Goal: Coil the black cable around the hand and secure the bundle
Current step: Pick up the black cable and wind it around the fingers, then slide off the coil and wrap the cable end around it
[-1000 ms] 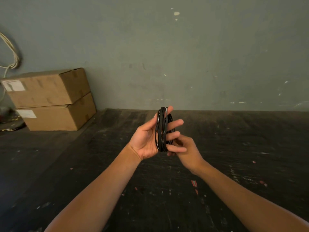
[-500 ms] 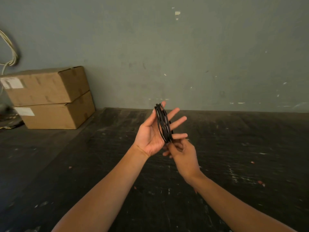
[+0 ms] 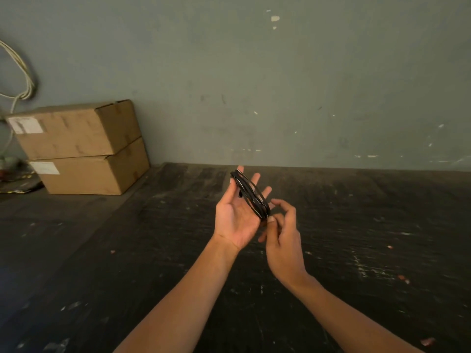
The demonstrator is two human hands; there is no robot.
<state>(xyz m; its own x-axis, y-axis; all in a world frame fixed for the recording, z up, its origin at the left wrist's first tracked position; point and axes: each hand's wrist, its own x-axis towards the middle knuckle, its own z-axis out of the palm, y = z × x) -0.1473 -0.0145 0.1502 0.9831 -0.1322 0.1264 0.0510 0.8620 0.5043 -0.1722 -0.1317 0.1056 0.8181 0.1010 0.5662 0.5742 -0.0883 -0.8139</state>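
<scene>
1. Black cable [image 3: 251,194] sits in several loops around the straight fingers [image 3: 255,177] of the left hand [image 3: 235,215], which is held palm up above the dark worktop [image 3: 127,250], near the middle of the scene.
2. Those straight, spread fingers carry the coil without curling on it; the loops run slantwise from the fingertips on the far side down to the near edge of the palm.
3. At the near, lower end of the coil the right hand [image 3: 283,238] pinches the cable between its thumb and a bent finger, while its other fingers curl loosely above.
4. I judge that the winding is almost done and the step in hand is to fix the loose end.
5. To do it well, the left fingers should stay spread so the loops keep tension, and the right hand should draw the end tight across all the loops before tucking it, because slack turns may slide off the fingertips.
6. Compared with half a second ago, the coil lies more slanted and lower on the palm, and the right hand has turned so its fingers open upward beside the bundle.
7. Two cardboard boxes [image 3: 81,149] stand stacked at the far left against the wall.
</scene>
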